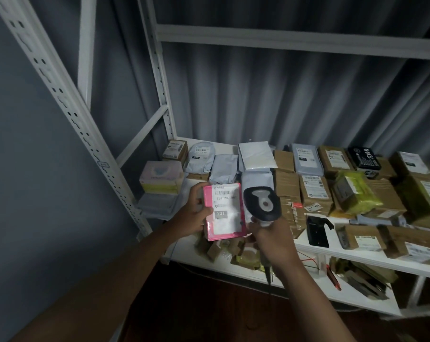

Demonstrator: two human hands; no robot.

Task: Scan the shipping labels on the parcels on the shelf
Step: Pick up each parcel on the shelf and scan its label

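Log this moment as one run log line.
step: scanning | left hand: holds pink parcel, label up | right hand: grips barcode scanner beside label | shelf: more parcels waiting

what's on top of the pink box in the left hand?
A white shipping label with barcode covers most of the pink box's face, held by the left hand. Face beneath is hidden.

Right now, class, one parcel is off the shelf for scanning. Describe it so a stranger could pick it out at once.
Start at the white metal shelf crowded with brown boxes and grey mailer bags. In front of its left end, the left hand holds up a small pink parcel beside the handheld scanner in the right hand. It is the only pink-edged parcel, with a white label marked 231.
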